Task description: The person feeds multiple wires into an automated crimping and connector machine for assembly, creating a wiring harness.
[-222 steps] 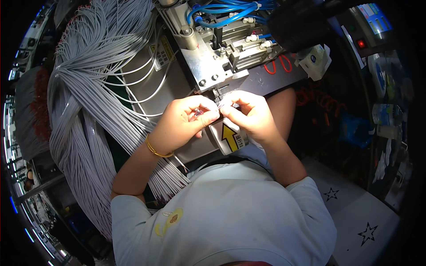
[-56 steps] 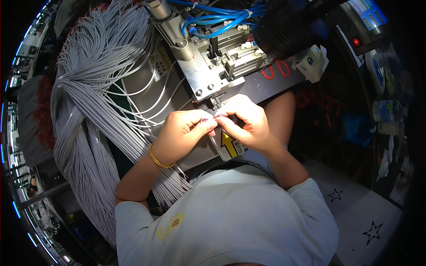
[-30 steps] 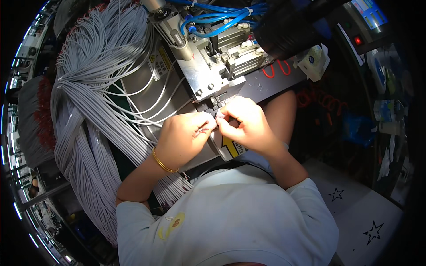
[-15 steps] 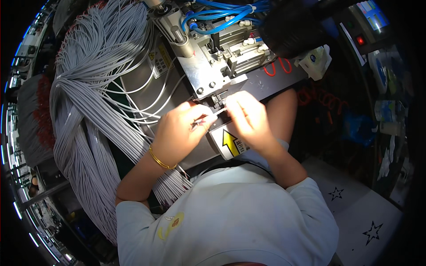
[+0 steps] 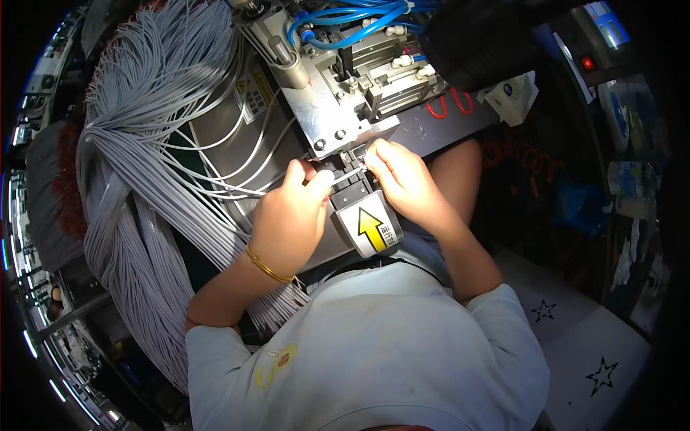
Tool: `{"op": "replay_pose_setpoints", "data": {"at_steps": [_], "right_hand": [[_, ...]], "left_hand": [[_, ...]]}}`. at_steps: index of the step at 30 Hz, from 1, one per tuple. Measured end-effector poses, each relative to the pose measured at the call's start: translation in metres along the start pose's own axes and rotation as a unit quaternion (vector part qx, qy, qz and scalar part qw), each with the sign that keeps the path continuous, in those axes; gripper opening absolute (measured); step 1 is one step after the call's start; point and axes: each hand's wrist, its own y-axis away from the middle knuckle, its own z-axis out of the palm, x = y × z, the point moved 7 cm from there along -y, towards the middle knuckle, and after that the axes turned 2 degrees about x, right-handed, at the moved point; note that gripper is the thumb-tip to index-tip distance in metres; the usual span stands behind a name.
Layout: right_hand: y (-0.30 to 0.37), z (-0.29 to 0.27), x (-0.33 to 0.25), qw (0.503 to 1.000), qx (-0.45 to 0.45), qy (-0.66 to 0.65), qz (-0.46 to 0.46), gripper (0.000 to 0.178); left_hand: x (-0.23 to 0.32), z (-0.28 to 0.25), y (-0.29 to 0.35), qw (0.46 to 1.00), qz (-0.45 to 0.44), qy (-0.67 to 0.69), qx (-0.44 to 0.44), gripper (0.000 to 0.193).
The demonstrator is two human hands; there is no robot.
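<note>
A thin grey cable point(image 5: 346, 177) is stretched between my two hands, just in front of a metal machine point(image 5: 327, 118) with small jaws at its front. My left hand point(image 5: 291, 212), with a gold bangle at the wrist, pinches the cable between thumb and forefinger. My right hand point(image 5: 404, 179) pinches the other end close to the jaws point(image 5: 350, 156); its fingertips hide the cable's tip. Below the cable, a white plate with a yellow arrow point(image 5: 371, 226) juts toward me.
A large bundle of grey cables point(image 5: 144, 165) covers the left side, several strands looping toward the machine. Blue air hoses point(image 5: 352, 25) run over the machine's top. A dark round object point(image 5: 471, 50) hangs at upper right. A white box point(image 5: 510, 97) stands right of the machine.
My left hand has shifted slightly left and turned more upright, and my right hand has moved slightly. The cable between them now shows longer and clearer, with more of the white plate uncovered.
</note>
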Motion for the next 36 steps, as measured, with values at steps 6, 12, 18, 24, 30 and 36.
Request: {"op": "replay_pose_setpoints", "data": {"at_steps": [6,12,18,24,30,36], "right_hand": [[-0.001,-0.001,0.001,1.0,0.0,-0.027,-0.004,0.015],[-0.003,-0.006,-0.007,0.997,0.02,0.048,-0.054,0.015],[-0.003,0.003,0.024,0.983,-0.081,-0.14,0.088,0.014],[0.001,-0.006,0.017,0.997,0.002,-0.065,0.034,0.013],[0.006,-0.009,-0.051,0.967,0.082,0.062,-0.233,0.007],[0.008,-0.005,-0.054,0.966,0.059,0.047,-0.249,0.01]], "left_hand": [[0.016,0.003,0.001,0.997,0.072,0.016,0.0,0.017],[0.016,0.008,-0.002,0.997,0.079,-0.019,-0.017,0.043],[0.018,0.004,-0.007,0.995,0.1,-0.002,0.013,0.036],[-0.007,-0.005,-0.009,0.988,0.006,0.154,0.023,0.029],[-0.023,0.001,-0.011,0.943,-0.076,0.323,-0.016,0.025],[-0.02,-0.004,-0.013,0.929,-0.071,0.359,-0.048,0.019]]}}
